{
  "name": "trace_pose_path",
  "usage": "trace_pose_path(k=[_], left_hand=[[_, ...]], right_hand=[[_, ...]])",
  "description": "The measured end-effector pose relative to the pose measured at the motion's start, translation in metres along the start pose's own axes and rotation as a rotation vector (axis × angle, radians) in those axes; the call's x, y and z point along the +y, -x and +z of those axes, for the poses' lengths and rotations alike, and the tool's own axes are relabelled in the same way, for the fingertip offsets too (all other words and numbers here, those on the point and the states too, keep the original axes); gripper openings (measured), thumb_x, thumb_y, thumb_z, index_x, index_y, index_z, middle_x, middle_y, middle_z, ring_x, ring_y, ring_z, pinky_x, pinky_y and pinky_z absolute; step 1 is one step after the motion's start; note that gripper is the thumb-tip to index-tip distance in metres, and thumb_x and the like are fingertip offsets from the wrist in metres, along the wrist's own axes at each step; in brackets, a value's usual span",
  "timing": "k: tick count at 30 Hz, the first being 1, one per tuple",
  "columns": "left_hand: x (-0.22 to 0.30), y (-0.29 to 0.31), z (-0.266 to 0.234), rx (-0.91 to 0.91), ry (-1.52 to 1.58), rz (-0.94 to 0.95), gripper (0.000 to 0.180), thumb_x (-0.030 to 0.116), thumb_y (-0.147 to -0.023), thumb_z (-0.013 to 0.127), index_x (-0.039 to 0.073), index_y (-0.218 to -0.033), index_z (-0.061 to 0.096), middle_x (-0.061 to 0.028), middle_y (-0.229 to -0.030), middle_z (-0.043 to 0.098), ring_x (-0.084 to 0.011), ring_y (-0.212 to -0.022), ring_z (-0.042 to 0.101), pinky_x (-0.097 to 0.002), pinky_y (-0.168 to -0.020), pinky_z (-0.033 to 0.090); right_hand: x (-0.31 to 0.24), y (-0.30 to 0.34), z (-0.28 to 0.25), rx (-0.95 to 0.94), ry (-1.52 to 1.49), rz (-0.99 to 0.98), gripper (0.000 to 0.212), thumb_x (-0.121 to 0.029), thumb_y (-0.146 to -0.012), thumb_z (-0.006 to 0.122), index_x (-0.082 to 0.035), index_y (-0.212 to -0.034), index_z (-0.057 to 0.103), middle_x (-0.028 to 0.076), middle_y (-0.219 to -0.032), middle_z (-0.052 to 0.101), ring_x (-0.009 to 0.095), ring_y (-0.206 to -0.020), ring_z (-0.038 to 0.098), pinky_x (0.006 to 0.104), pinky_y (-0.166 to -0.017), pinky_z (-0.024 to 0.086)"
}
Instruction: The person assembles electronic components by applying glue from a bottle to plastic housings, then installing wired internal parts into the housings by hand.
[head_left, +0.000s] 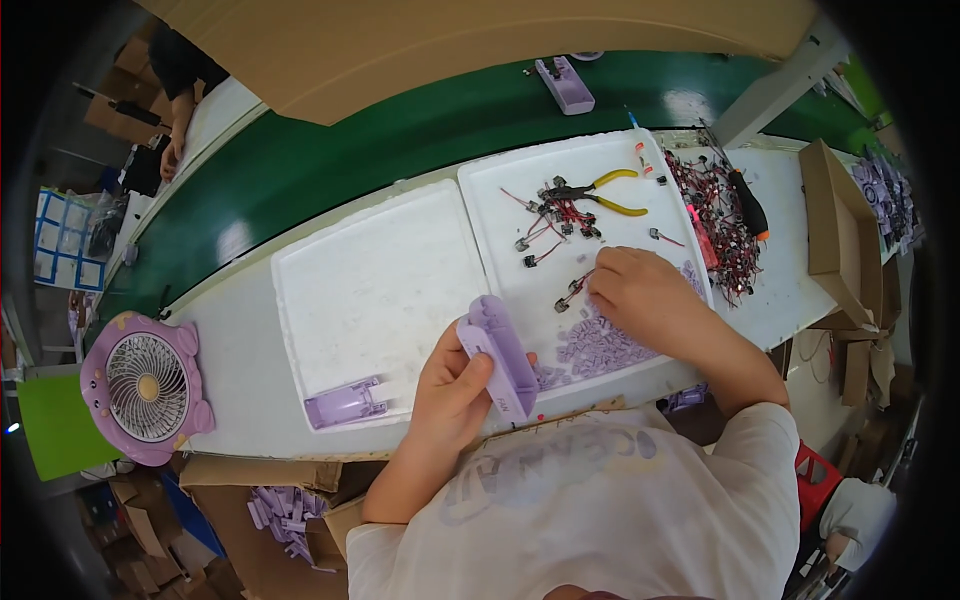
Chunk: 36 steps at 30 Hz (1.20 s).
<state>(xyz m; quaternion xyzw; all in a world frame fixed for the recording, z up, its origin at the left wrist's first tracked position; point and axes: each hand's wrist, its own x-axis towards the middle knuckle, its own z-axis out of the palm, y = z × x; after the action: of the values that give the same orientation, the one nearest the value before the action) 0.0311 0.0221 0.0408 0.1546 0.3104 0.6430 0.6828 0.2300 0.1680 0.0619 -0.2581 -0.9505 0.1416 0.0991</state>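
My left hand (452, 388) is wrapped round a purple plastic housing (503, 360), holding it tilted with its hollow side turned right, above the near edge of the white foam trays. Over the right foam tray (620, 155), my right hand (640, 297) has its fingers curled down and pressed together; whatever is between them is hidden. Right beside those fingertips lies a small circuit board with red and black wires (568, 294). Below the hand spreads a heap of small purple plastic pieces (600, 345). Farther back, yellow-handled pliers (605, 192) rest against a cluster of wired boards (565, 217).
The left foam tray (375, 290) holds another purple housing (345, 402). A purple fan (147, 388) stands at far left. More wired boards (715, 230) and a screwdriver (747, 205) lie right, near a cardboard box (835, 230). A housing (566, 85) sits on the green belt (400, 135).
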Motion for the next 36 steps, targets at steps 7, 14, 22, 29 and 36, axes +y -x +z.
trace_pose_path(k=[7,14,22,29,36], left_hand=[[-0.005,0.001,0.005,0.025,-0.024,-0.049,0.042,0.014,-0.087,0.055,0.003,-0.124,0.037,-0.0088,-0.109,0.055,-0.0246,-0.100,0.057,-0.0389,-0.088,0.045],[-0.009,0.002,0.009,-0.026,-0.048,-0.144,0.041,0.014,-0.088,0.054,0.004,-0.124,0.037,-0.0097,-0.114,0.053,-0.0222,-0.101,0.055,-0.0373,-0.089,0.044],[-0.011,0.000,0.018,-0.102,-0.074,-0.128,0.064,0.033,-0.081,0.063,0.005,-0.130,0.032,-0.0152,-0.137,0.034,-0.0269,-0.127,0.033,-0.0435,-0.100,0.036],[-0.011,0.000,0.019,-0.056,-0.043,-0.106,0.071,0.037,-0.078,0.066,0.005,-0.131,0.031,-0.0137,-0.138,0.032,-0.0273,-0.129,0.030,-0.0429,-0.102,0.033],[-0.013,0.002,0.020,-0.062,-0.102,-0.088,0.068,0.032,-0.077,0.069,0.005,-0.128,0.034,-0.0129,-0.140,0.031,-0.0270,-0.130,0.029,-0.0429,-0.104,0.030]], right_hand=[[-0.003,0.000,0.006,-0.035,0.028,0.008,0.009,-0.007,-0.071,0.061,-0.004,-0.078,0.055,0.009,-0.079,0.051,0.028,-0.077,0.054,0.0378,-0.066,0.045],[-0.002,-0.007,0.002,-0.022,-0.083,0.050,0.011,-0.006,-0.072,0.061,-0.003,-0.080,0.055,0.009,-0.080,0.052,0.026,-0.077,0.055,0.0353,-0.066,0.045],[-0.026,0.004,0.008,-0.079,-1.514,0.356,0.009,0.003,-0.079,0.059,-0.003,-0.082,0.054,-0.001,-0.082,0.056,0.007,-0.072,0.053,0.0245,-0.060,0.043],[-0.038,-0.001,0.004,0.284,-0.628,0.008,0.014,0.004,-0.075,0.062,-0.001,-0.086,0.056,0.007,-0.077,0.057,0.018,-0.068,0.057,0.0287,-0.058,0.046],[-0.036,-0.007,0.004,0.361,-0.443,-0.077,0.016,0.003,-0.070,0.066,0.000,-0.084,0.058,0.011,-0.075,0.057,0.025,-0.060,0.056,0.0319,-0.052,0.045]])
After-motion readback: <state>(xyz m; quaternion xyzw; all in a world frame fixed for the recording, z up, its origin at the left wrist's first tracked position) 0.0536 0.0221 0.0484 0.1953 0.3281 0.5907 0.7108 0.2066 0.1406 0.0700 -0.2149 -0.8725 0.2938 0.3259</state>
